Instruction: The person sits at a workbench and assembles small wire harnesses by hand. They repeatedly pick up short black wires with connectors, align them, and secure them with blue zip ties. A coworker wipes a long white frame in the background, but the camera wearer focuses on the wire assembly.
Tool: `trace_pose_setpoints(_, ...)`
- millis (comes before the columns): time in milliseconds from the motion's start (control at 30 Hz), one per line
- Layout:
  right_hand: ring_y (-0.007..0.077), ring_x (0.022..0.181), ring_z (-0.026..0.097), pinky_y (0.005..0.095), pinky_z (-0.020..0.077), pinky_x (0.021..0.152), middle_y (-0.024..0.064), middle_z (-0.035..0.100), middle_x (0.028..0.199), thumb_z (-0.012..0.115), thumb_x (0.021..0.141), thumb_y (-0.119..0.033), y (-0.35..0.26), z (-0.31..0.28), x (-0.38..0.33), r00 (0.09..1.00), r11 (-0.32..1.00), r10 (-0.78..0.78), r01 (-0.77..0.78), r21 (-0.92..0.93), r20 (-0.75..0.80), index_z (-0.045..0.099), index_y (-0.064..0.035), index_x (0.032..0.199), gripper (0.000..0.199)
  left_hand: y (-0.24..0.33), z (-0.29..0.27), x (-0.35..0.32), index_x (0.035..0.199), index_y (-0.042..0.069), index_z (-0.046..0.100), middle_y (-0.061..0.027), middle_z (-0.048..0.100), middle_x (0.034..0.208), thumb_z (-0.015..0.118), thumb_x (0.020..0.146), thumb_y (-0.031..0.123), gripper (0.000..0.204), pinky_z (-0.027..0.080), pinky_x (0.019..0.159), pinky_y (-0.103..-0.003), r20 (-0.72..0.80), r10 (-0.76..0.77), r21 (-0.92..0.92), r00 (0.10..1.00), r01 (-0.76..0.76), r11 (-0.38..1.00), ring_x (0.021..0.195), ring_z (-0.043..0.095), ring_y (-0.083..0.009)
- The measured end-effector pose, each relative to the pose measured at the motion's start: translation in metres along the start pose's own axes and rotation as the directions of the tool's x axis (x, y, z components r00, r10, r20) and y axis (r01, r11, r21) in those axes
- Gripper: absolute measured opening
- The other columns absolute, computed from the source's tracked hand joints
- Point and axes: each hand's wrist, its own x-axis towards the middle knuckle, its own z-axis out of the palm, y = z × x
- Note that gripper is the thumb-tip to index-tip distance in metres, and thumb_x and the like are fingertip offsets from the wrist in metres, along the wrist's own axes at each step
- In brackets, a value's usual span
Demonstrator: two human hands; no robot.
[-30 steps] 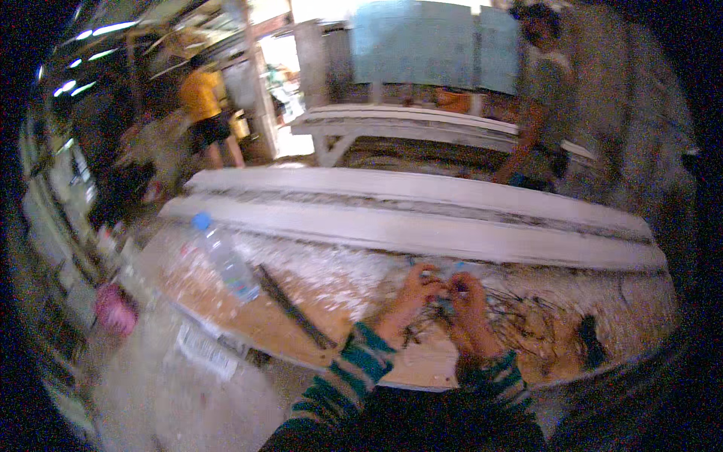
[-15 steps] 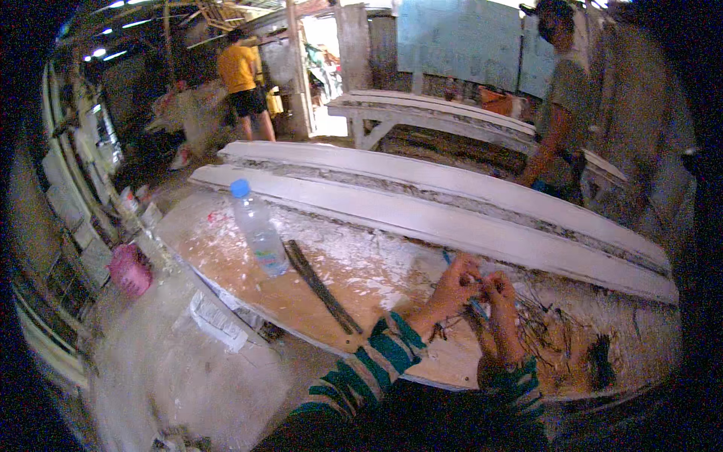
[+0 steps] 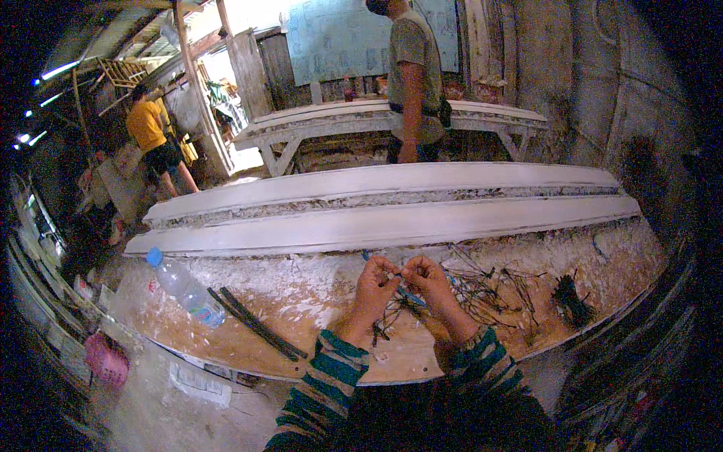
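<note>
My left hand (image 3: 374,289) and my right hand (image 3: 428,282) are close together over the plaster-splashed workbench (image 3: 301,354), fingertips pinched on a thin dark wire (image 3: 395,300) that trails down to a small tangle below them. A blue-handled tool (image 3: 413,297) lies under my right hand. More loose dark wires (image 3: 489,290) are scattered to the right, and a black bundle (image 3: 570,300) lies further right. My sleeves are striped green and dark.
A clear plastic bottle with a blue cap (image 3: 183,287) lies at the left, next to two dark flat bars (image 3: 256,324). Long white plaster mouldings (image 3: 376,218) run across the bench behind. One person (image 3: 413,75) stands beyond them, another in yellow (image 3: 154,135) at far left.
The view has swung and tilted so the bench sits more level. My hands have stayed together on the wire, now nearer the picture's centre.
</note>
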Motion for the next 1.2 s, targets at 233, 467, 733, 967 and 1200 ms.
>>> trace_pose_setpoints(233, 0.0073, 0.055, 0.046, 0.0209, 0.0370, 0.048, -0.0013, 0.050, 0.064, 0.065, 0.076, -0.014, 0.001, 0.001, 0.000, 0.991, 0.992, -0.117, 0.114, -0.046, -0.065, 0.050, -0.0081, 0.077, 0.016, -0.005, -0.002, 0.002, 0.088, 0.008, 0.042, -0.0010, 0.051, 0.080, 0.058, 0.070, -0.008, 0.029, 0.042, 0.063, -0.021, 0.005, -0.058, -0.151, 0.998, 0.058, 0.987, 0.075, 0.051, -0.0088)
trace_pose_setpoints(467, 0.0122, 0.061, 0.053, 0.0260, 0.0422, 0.056, 0.0041, 0.056, 0.067, 0.063, 0.076, -0.014, -0.001, 0.007, -0.005, 0.915, 0.789, -0.396, 0.294, -0.540, -0.081, 0.058, -0.0040, 0.075, 0.012, -0.003, -0.003, 0.003, 0.093, 0.008, 0.042, -0.0049, 0.058, 0.082, 0.064, 0.071, -0.002, 0.033, 0.045, 0.059, -0.021, 0.000, -0.140, -0.309, 0.990, 0.133, 0.942, 0.068, 0.051, -0.0093)
trace_pose_setpoints(733, 0.0206, 0.062, 0.056, 0.0293, 0.0437, 0.057, 0.0099, 0.058, 0.070, 0.065, 0.072, -0.010, -0.006, 0.008, -0.005, 0.781, 0.531, -0.624, 0.462, -0.710, 0.042, 0.061, -0.0034, 0.078, 0.009, 0.010, -0.007, 0.003, 0.102, 0.010, 0.040, -0.0070, 0.061, 0.082, 0.066, 0.072, 0.004, 0.040, 0.041, 0.044, -0.022, 0.051, -0.307, -0.399, 0.950, 0.301, 0.866, 0.053, 0.051, -0.0092)
trace_pose_setpoints(967, 0.0225, 0.064, 0.057, 0.0308, 0.0444, 0.058, 0.0096, 0.059, 0.073, 0.064, 0.072, -0.008, -0.009, 0.007, -0.008, 0.792, 0.533, -0.608, 0.461, -0.709, 0.058, 0.062, -0.0055, 0.083, 0.012, 0.022, -0.008, -0.001, 0.103, 0.011, 0.043, -0.0044, 0.058, 0.078, 0.064, 0.073, 0.006, 0.037, 0.041, 0.046, -0.020, 0.032, -0.359, -0.471, 0.933, 0.331, 0.818, 0.055, 0.052, -0.0105)
trace_pose_setpoints(1200, 0.0247, 0.069, 0.057, 0.0323, 0.0440, 0.063, 0.0106, 0.059, 0.075, 0.063, 0.072, -0.007, -0.010, 0.008, -0.010, 0.856, 0.580, -0.517, 0.353, -0.734, 0.003, 0.062, -0.0049, 0.084, 0.012, 0.025, -0.005, -0.002, 0.101, 0.012, 0.045, -0.0009, 0.056, 0.079, 0.064, 0.074, 0.007, 0.033, 0.041, 0.052, -0.021, 0.013, -0.343, -0.402, 0.939, 0.319, 0.858, 0.064, 0.052, -0.0091)
